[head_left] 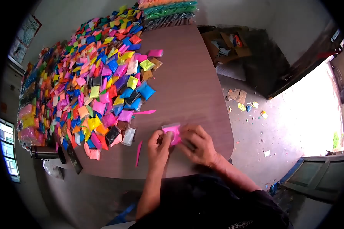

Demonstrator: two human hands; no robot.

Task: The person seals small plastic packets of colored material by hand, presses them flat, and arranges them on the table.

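My left hand [159, 149] is closed on a small clear packet of bright pink clay-like material [174, 134], with the thumb pressed on its face. At the packet's right edge is my right hand [202, 147]; its fingers are bent and smeared by motion, so I cannot tell whether they grip it. Two slim pink plastic tools lie on the table: one [145, 112] beside the pile's edge, the other [138, 153] left of my left hand. A large heap of colourful packets [94, 91] covers the table's left side.
Bundled bags of orange, green and dark packets [171, 13] lie at the brown table's [179, 72] far end. A dark cylinder [46, 152] and a black flat object [74, 160] sit at the left edge. An open cardboard box [227, 45] and scattered scraps [241, 107] are to the right.
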